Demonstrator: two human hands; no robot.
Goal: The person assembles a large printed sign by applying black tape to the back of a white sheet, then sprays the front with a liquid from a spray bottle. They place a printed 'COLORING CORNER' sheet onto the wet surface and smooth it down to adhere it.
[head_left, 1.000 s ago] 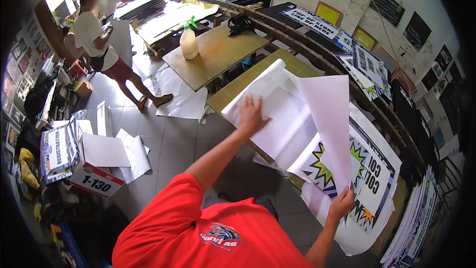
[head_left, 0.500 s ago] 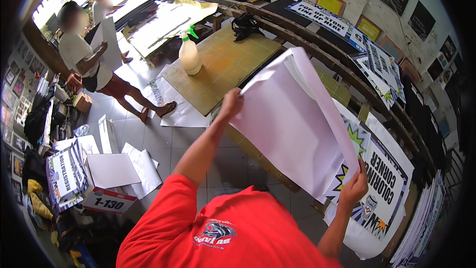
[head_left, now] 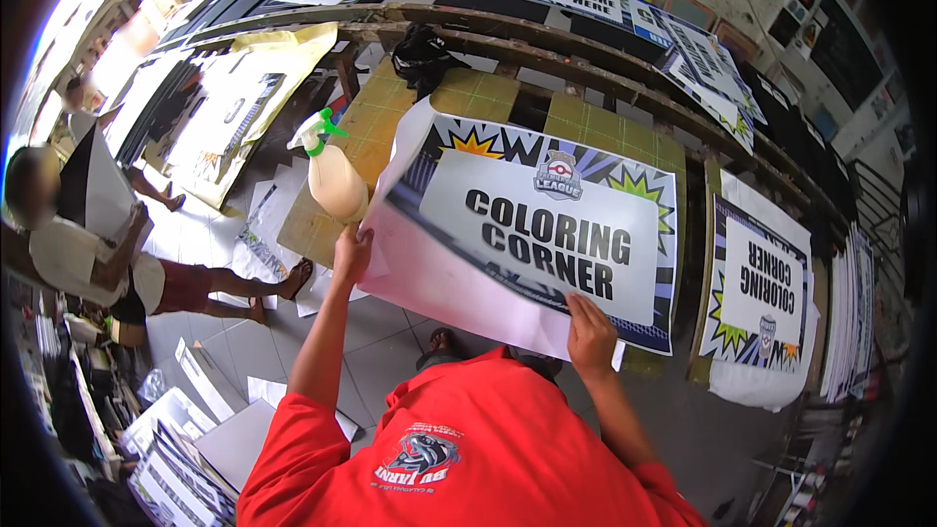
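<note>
Bystander (head_left: 68,244): far left of frame, a second person in a pale top stands on the tiled floor, holding a dark sheet; well apart from the work.
Floor stack (head_left: 185,449): lower left, loose printed boards and white sheets lie piled on the tiles.
Spray bottle (head_left: 334,176): left of centre, cream body with green trigger, upright on the yellow-green table (head_left: 605,127), just above the left hand.
Left hand (head_left: 351,252): left of centre, fingers clenched on the lower left edge of the poster, where the white backing curls over.
Poster (head_left: 542,234): centre, large printed sheet, white panel with black lettering, starburst border in yellow and green; lies tilted over the table, near edge hanging off toward the person.
Right hand (head_left: 590,337): centre, below the lettering, fingers pressed flat on the poster's lower edge; thumb side hidden, so a full grasp cannot be told.
Second poster (head_left: 766,303): right, same design, turned sideways on a board.
Red shirt (head_left: 459,449): bottom centre, the person's back.
</note>
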